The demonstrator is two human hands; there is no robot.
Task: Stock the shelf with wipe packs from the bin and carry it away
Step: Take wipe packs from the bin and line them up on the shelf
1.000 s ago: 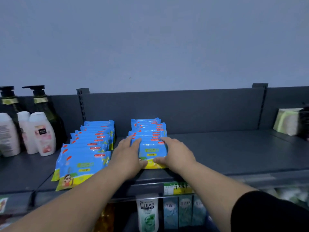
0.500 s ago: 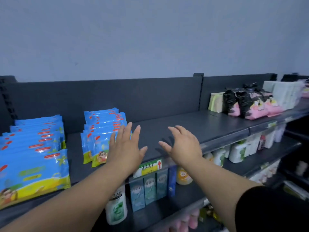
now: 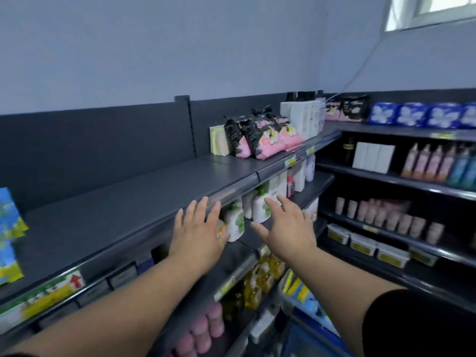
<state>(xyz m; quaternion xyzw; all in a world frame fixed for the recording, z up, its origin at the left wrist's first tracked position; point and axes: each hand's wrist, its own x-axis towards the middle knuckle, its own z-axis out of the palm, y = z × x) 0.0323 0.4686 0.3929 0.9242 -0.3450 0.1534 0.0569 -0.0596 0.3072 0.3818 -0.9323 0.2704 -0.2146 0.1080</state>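
Both my hands hover in front of the dark grey top shelf point(image 3: 123, 202), fingers spread and holding nothing. My left hand point(image 3: 198, 230) is at the shelf's front edge, my right hand point(image 3: 286, 228) a little to its right and lower. A blue and yellow wipe pack point(image 3: 10, 235) stands on the shelf at the far left edge of view. Low at the right, a blue bin point(image 3: 309, 318) shows blue and yellow wipe packs point(image 3: 300, 289) inside; my right forearm partly hides it.
Pink and black bags point(image 3: 260, 140) and white bottles point(image 3: 304, 117) stand further right on the top shelf. White pump bottles point(image 3: 234, 222) fill the shelf below. A second shelving unit point(image 3: 401, 181) with bottles and packs meets it at the corner on the right.
My hands have let go of the stacked wipe packs and drawn back open. The view has swung right, so the stacks have slid out of view at the left and the bin has appeared.
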